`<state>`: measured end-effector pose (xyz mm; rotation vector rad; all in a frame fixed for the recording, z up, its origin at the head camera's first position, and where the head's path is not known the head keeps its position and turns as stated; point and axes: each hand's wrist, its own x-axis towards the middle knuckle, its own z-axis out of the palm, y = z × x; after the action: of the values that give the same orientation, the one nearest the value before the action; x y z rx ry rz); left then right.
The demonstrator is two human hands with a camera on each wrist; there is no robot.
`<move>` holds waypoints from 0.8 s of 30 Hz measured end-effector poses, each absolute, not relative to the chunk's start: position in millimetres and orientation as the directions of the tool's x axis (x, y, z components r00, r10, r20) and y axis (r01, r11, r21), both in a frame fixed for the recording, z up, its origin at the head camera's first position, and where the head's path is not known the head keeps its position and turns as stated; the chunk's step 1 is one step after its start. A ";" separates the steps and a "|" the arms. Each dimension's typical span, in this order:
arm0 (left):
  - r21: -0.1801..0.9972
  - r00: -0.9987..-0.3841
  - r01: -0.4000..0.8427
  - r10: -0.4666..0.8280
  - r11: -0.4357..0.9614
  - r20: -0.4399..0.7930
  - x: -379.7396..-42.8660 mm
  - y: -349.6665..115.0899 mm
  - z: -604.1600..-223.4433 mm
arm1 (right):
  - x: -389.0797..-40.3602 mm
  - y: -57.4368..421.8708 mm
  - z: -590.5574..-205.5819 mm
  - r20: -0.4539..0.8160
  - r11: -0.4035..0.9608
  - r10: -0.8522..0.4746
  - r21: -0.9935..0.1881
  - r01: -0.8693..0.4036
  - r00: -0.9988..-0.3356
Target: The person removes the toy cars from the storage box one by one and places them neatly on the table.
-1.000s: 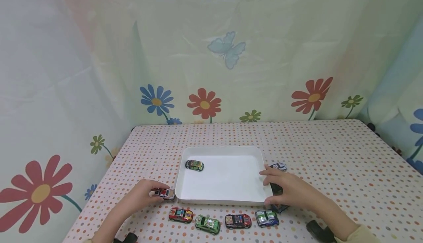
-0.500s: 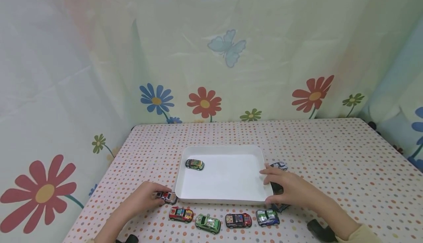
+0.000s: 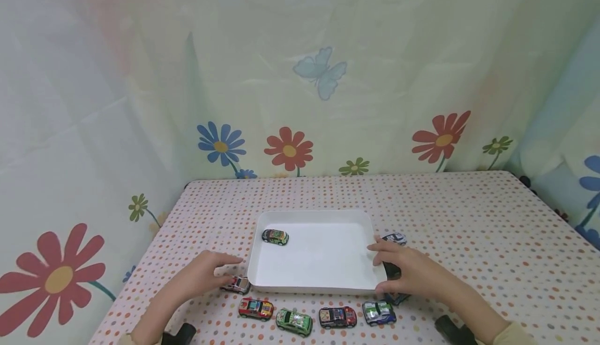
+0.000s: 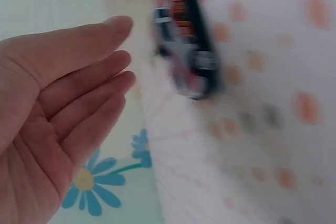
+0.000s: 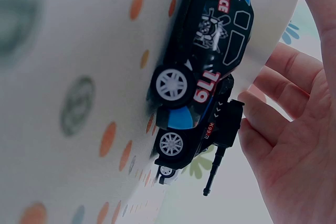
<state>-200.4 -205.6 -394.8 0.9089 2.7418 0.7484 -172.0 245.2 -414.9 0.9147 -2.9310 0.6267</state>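
My left hand (image 3: 203, 273) hovers at the tray's left side, thumb and fingers apart, around the back end of a red, white and black toy car (image 3: 237, 284). In the left wrist view that toy car is blurred and lies clear of the fingertips (image 4: 126, 80). At the right side of a white tray (image 3: 323, 254), my right hand (image 3: 405, 268) rests with its fingertips over the rim and its thumb by the near corner. Beneath that palm stand a black toy car (image 5: 210, 40) marked 119 and a black toy vehicle with a gun barrel (image 5: 223, 124).
A green and black toy car (image 3: 275, 237) sits in the tray's far left corner. Along the near side stand a red and yellow toy car (image 3: 255, 308), a green one (image 3: 294, 322), a black and red one (image 3: 337, 317), and a green and blue one (image 3: 379, 312).
My left hand slid the toy car toward the near left corner of the tray, then let it go and spread its fingers. The right hand stayed at the tray's right rim.
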 end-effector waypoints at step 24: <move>0.485 -0.731 0.594 0.682 0.642 -0.007 -287.0 -127.5 -388.8 | -172.9 244.5 -414.8 0.117 0.757 -0.539 -0.367 -0.540 -0.834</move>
<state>-287.0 -127.5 -388.8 1.0502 2.6712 0.6870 -172.9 244.5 -414.8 0.9032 -2.9413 0.6155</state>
